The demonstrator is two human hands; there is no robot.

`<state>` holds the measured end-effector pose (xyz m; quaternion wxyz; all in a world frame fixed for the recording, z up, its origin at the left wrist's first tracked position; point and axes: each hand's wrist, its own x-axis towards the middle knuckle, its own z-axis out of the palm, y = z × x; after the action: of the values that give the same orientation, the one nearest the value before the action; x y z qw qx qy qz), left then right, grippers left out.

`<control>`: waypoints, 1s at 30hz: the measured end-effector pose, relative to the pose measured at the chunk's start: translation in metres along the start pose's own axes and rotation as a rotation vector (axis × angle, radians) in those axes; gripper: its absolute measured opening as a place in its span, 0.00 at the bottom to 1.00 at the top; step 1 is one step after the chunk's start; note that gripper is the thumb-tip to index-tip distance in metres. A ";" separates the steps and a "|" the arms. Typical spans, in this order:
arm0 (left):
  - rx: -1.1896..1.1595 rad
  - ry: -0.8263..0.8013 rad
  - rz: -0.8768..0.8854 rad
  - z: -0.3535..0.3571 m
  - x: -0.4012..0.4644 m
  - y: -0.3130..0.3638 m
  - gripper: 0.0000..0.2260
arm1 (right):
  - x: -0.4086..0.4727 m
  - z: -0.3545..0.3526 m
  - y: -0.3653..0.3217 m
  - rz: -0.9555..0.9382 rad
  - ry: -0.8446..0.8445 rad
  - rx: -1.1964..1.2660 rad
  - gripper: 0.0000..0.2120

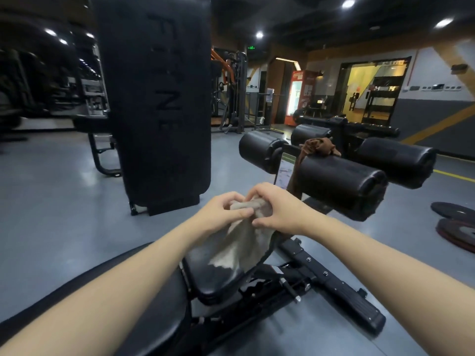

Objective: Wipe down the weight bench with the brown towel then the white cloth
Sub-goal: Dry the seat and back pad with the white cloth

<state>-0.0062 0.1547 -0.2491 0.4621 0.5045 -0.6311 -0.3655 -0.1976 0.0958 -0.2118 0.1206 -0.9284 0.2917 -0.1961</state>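
While both hands pinch the white cloth [246,237] at its bunched top, left hand [223,214] and right hand [277,209] keep each grip narrow. It drapes below onto the worktop [213,281]. Brown towel [318,147] sits well apart on a roller pad [339,183].

- Tall black upright pad [154,98] is seen left of centre, on grey floor [51,188].
- Weight plates [455,222] are laid on floor at right edge.
- Red drinks fridge [299,96] is lit in background.
- Orange-framed machine [226,83] is seen behind the pad.
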 end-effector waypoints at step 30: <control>-0.003 0.112 -0.118 -0.047 -0.117 -0.114 0.14 | -0.009 0.129 -0.014 0.230 -0.225 0.226 0.13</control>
<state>0.0803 0.2432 -0.3659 0.4749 0.5599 -0.5729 -0.3643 -0.1415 0.1266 -0.3253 0.2774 -0.8855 0.3569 -0.1073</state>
